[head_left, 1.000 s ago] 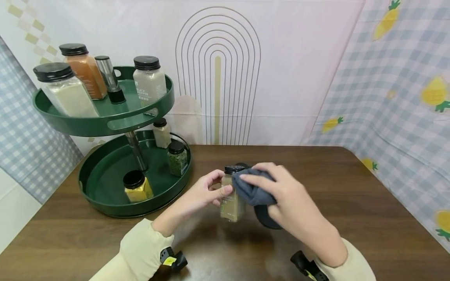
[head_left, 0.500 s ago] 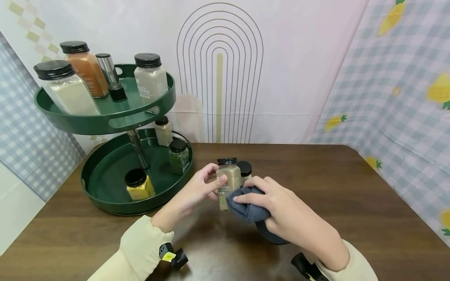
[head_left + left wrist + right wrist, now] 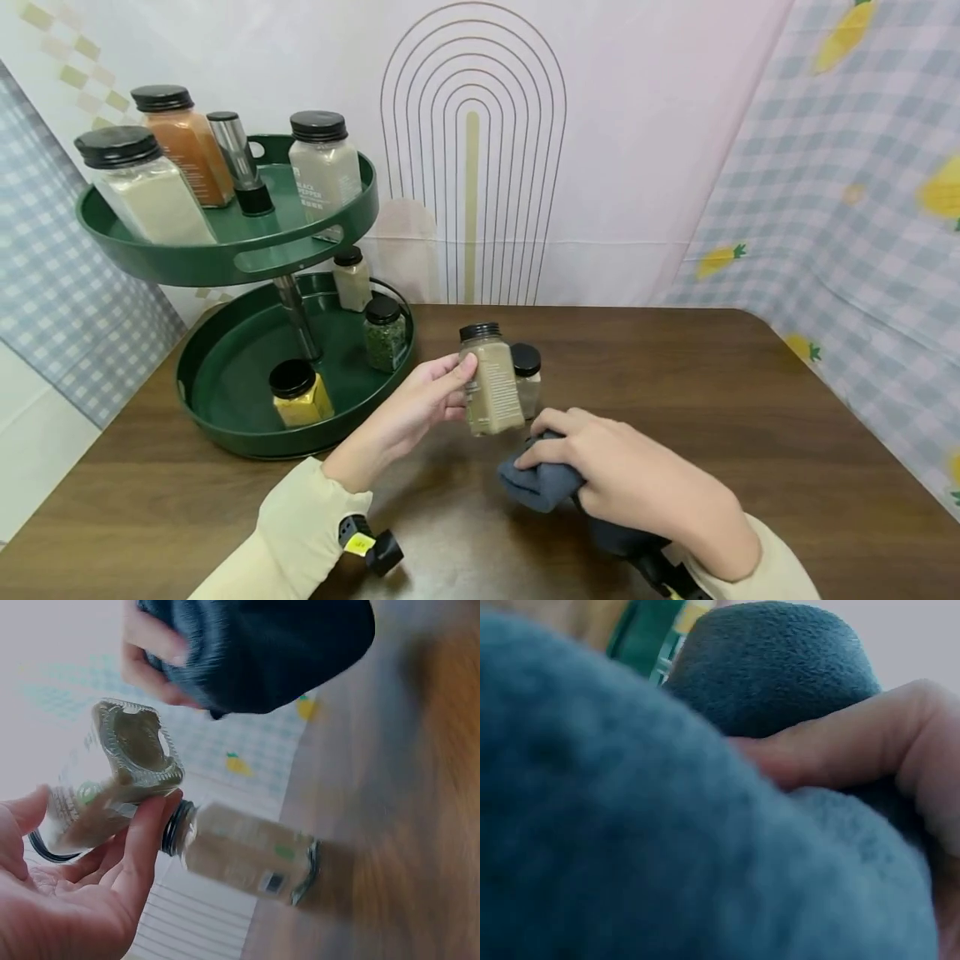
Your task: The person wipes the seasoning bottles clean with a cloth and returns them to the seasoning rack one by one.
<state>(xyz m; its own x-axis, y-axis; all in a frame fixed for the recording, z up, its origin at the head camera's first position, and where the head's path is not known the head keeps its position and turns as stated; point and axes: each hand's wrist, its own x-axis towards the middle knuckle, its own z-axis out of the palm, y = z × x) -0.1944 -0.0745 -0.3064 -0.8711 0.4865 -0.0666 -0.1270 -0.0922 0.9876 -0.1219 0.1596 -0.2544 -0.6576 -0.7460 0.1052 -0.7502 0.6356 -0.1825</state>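
The left hand point(image 3: 427, 396) grips the jar point(image 3: 493, 387) over the desk point(image 3: 675, 375), tilted, base slanting rightward; there's the right hand point(image 3: 615, 467), clutching the cloth point(image 3: 538, 487) beside that base, just apart.

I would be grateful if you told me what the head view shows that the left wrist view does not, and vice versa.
Of the two, the head view alone shows the green two-tier stand, with the BLACK PEPPER jar above and the yellow-filled jar below.
The left wrist view alone shows the underside of the held spice jar.
Both show that jar in the left hand's grip, the standing jar, and a blue-gray cloth in the right hand's grip.
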